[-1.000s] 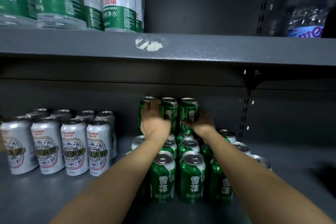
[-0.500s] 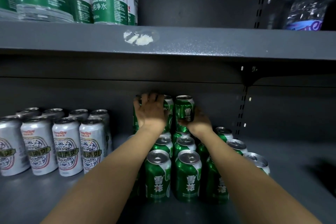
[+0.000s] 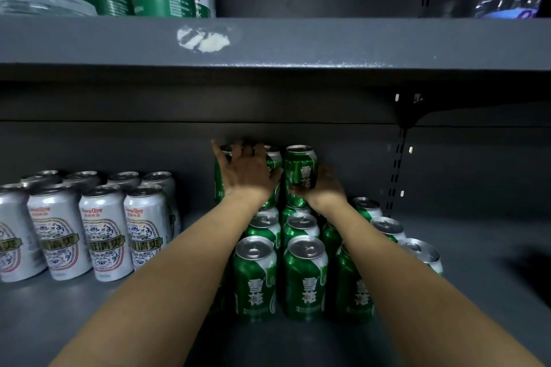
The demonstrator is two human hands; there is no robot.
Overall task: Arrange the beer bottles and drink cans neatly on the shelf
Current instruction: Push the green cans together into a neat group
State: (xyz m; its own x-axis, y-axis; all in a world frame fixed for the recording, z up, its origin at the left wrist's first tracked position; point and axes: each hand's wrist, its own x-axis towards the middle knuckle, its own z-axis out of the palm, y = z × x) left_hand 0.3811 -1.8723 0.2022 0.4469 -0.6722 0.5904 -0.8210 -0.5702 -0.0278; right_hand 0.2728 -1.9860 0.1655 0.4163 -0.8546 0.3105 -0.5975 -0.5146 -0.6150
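Green metal drink cans [image 3: 304,277] stand on the dark grey shelf [image 3: 477,247]. Left hand [image 3: 247,176] lies flat on two stacked top cans [image 3: 272,158]. Right hand [image 3: 323,191] grips a third top can [image 3: 300,170].

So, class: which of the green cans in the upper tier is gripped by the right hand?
The rightmost upper-tier green can: the right hand wraps its lower part, label showing. The left hand covers the others.

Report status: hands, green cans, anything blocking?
Left hand spread over two stacked green beer cans. Right hand grips third top green can. White-and-silver cans stand apart, left; nothing blocking.
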